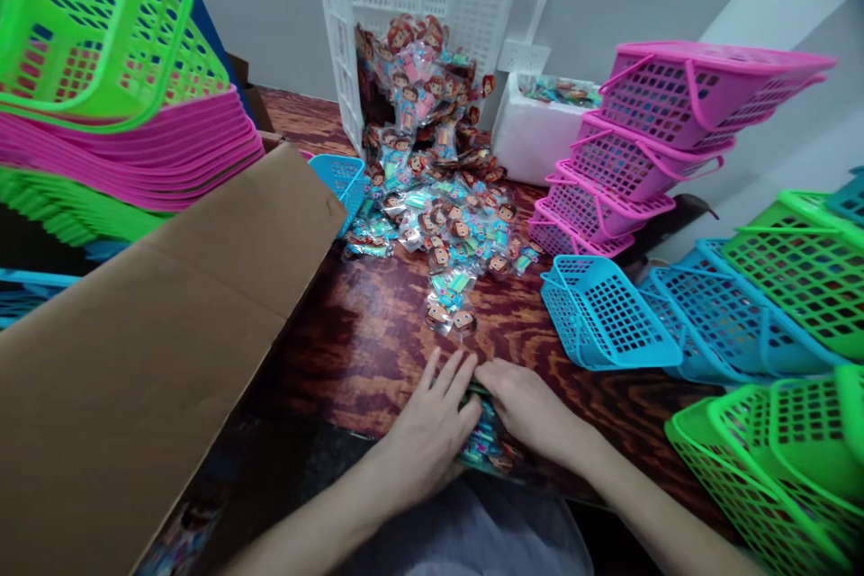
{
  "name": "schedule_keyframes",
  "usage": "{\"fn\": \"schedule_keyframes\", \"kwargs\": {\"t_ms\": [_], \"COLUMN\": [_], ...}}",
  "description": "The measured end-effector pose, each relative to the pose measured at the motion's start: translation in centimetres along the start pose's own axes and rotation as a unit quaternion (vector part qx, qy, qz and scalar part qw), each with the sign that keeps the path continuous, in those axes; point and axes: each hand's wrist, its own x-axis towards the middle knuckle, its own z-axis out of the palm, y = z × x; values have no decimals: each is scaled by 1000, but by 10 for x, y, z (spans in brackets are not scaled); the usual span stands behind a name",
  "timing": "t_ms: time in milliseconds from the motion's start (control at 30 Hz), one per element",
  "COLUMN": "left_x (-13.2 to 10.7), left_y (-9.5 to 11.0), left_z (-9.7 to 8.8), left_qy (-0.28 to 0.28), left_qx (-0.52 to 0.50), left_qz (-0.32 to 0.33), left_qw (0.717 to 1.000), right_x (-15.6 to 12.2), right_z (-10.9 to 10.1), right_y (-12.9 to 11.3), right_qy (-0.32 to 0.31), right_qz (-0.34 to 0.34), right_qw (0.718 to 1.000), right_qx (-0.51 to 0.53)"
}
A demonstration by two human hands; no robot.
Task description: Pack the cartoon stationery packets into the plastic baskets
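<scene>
A bundle of clear plastic packets (487, 443) with colourful pieces inside lies at the table's near edge, between my hands. My left hand (436, 418) rests at its left side, fingers stretched out and apart, the thumb touching the packets. My right hand (525, 398) curls over the bundle's far right corner with bent fingers; its fingertips are partly hidden. Just beyond my fingers lie loose packets (451, 292) printed with cartoon figures. They trail from a large heap (438, 216) that spills out of a tipped white crate (341, 45).
Pink baskets (658, 99) are stacked at right, with blue baskets (607, 310) and green baskets (762, 450) nearer. A cardboard flap (168, 315) juts in at left, before stacked baskets (135, 162). Behind stand a white foam box (533, 126) and a small blue basket (341, 175).
</scene>
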Motion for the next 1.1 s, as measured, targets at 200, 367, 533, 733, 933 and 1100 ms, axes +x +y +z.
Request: {"fn": "schedule_keyframes", "kwargs": {"t_ms": [200,367,533,733,933,1100], "left_x": [1,0,-1,3,1,2], "left_y": [0,1,3,5,6,9], "left_z": [-7,-3,-4,-10,3,-1], "left_qy": [-12,-16,-15,-33,-30,-25], "left_qx": [-54,-63,-53,-22,-77,-103], "left_qz": [-21,-31,-41,-27,-50,-75], "left_qw": [998,997,998,999,995,992], "right_x": [-18,-31,-37,-17,90,154], "right_z": [-19,-24,-11,-45,-68,-38], "right_y": [29,32,25,38,42,29], "right_qy": [-33,-25,-20,-168,61,155], "right_qz": [39,20,22,6,248,295], "right_qw": [996,996,997,965,957,933], "right_qx": [77,81,73,200,138,136]}}
